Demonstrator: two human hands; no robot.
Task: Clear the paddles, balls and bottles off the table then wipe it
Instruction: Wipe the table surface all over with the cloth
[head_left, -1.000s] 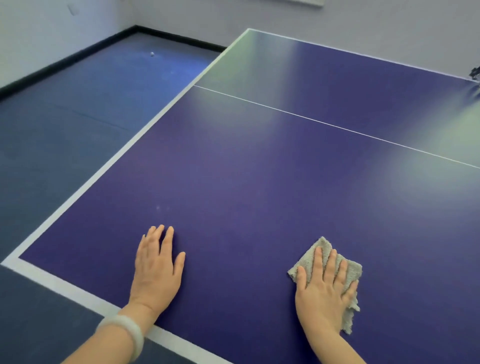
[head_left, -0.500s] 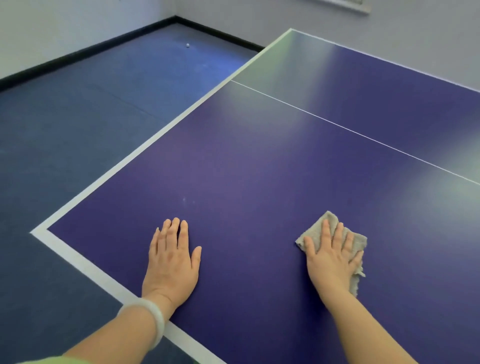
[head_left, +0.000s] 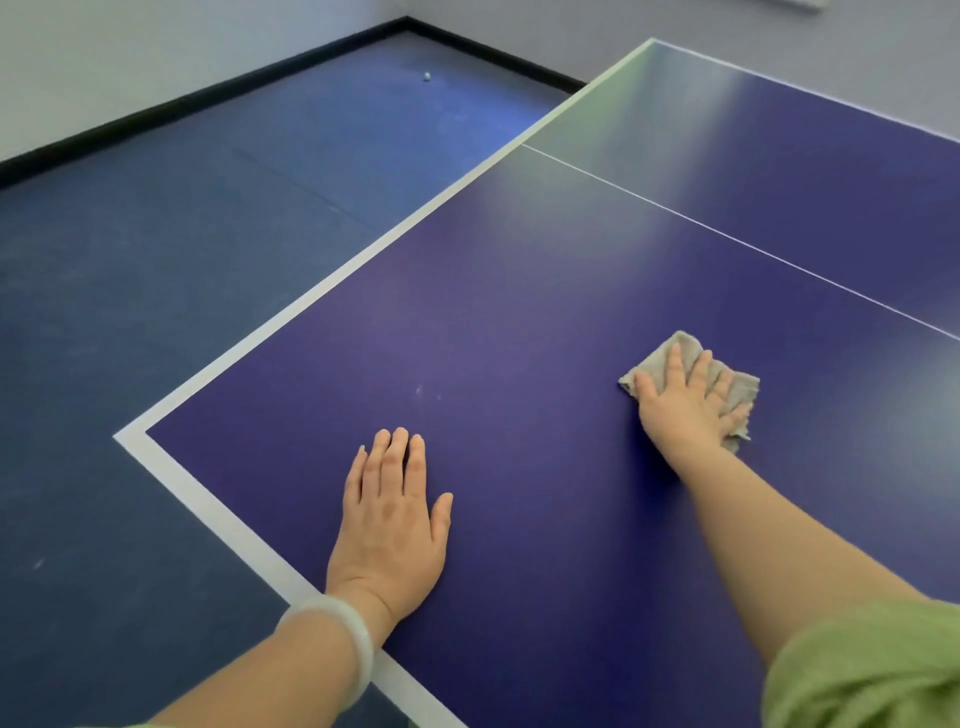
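Note:
The blue table-tennis table (head_left: 519, 322) with white edge lines fills most of the view. My right hand (head_left: 685, 405) presses flat, fingers spread, on a folded grey cloth (head_left: 675, 348) lying on the tabletop right of centre. My left hand (head_left: 389, 519) rests flat on the table near its front left corner, fingers straight, a pale bangle on the wrist. A small pale smudge (head_left: 420, 389) marks the surface between the hands. No paddles or bottles are in view.
A small white ball (head_left: 427, 76) lies on the blue floor near the far corner of the room. Black skirting (head_left: 208, 98) runs along the grey walls. The table's left edge (head_left: 363, 260) borders the open floor.
My right hand has slid the cloth forward, away from me, across the tabletop. My left hand stays flat in place. The view has shifted to the left.

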